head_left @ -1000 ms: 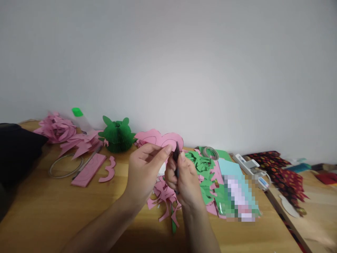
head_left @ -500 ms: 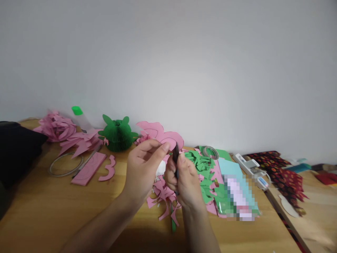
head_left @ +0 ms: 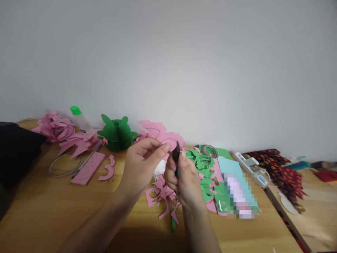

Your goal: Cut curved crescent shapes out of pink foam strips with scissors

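My left hand [head_left: 140, 167] pinches the near edge of a pink paper cut-out [head_left: 160, 135] and holds it up above the table. Just to its right, my right hand [head_left: 185, 179] is closed round dark scissors [head_left: 176, 154], whose blades stand upright against the pink paper. Under both hands lies a heap of pink paper scraps [head_left: 162, 198] on the wooden table [head_left: 52, 211], with a green stick [head_left: 173, 219] poking out of it.
Behind the hands stands a green folded-paper ball [head_left: 116, 135]. Left of it lie pink scraps [head_left: 65, 135], a glue bottle with a green cap [head_left: 79, 117], a wire ring [head_left: 63, 165] and a pink strip [head_left: 88, 168]. Green scraps [head_left: 204, 168], light blue sheets [head_left: 231, 172], a power strip [head_left: 251, 168] and patterned cloth [head_left: 281, 172] lie right.
The pink cut-out has risen and turned a little in my left hand. Both hands stay almost where they were.
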